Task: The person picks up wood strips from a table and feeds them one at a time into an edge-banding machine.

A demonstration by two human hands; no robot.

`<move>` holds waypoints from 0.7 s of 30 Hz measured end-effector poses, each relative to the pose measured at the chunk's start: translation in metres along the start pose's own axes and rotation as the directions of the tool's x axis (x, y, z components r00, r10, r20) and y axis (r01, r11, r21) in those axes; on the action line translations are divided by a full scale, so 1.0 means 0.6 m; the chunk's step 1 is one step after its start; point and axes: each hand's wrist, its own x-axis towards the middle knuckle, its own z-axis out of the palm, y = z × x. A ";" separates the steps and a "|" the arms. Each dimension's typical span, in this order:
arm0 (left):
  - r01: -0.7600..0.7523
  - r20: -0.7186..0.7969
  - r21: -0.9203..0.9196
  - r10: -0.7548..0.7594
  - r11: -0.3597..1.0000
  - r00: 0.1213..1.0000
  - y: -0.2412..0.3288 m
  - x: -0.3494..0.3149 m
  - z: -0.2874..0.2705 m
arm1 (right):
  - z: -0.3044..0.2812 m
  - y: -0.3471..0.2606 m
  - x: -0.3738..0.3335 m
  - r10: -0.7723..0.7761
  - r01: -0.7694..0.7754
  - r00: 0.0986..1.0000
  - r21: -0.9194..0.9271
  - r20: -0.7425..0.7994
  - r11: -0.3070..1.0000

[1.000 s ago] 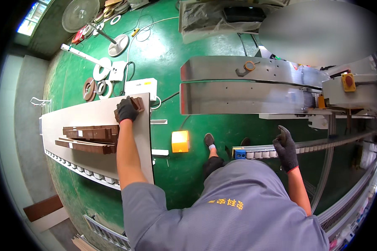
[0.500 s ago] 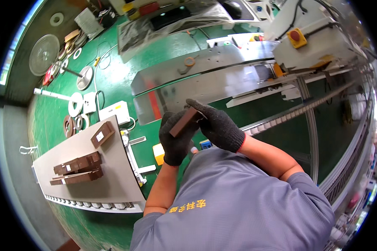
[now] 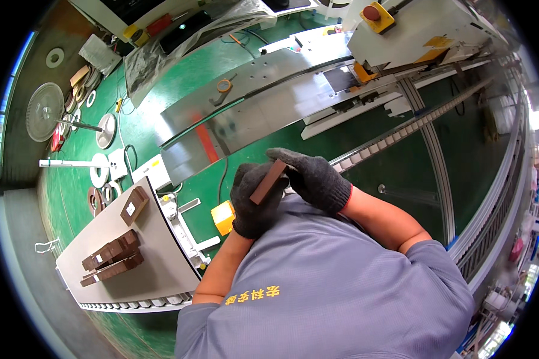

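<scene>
In front of my chest, both hands in dark knit gloves hold a dark brown, flat-sided rectangular block (image 3: pixel 268 181), tilted with its upper end to the right. My left hand (image 3: pixel 251 206) is closed round it from the left and below. From the right, my right hand (image 3: pixel 316 182) grips its upper end, with fingers bent over it. The gloves hide part of the block. Away to the left, several similar brown pieces (image 3: pixel 111 248) lie stacked on a grey tabletop (image 3: pixel 159 254). Another brown block (image 3: pixel 135 205) with a small white label rests apart near the far edge.
Beyond my hands runs a long metal machine bed (image 3: pixel 245 122) with a tape roll (image 3: pixel 224 85) on it. A red stop button (image 3: pixel 372 13) sits at the far right. Roller rails (image 3: pixel 395 133) pass on the right. A yellow box (image 3: pixel 223 216) and standing fan (image 3: pixel 45 112) are leftward.
My view has shifted, so the machine bed sits further left and higher in the picture. The brown block stays between both hands, tilted slightly steeper.
</scene>
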 end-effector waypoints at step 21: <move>-0.146 0.616 -0.027 0.131 0.989 0.777 -0.013 0.083 0.033 | -0.077 0.017 -0.053 0.029 -0.033 0.995 -0.036 -0.092 0.999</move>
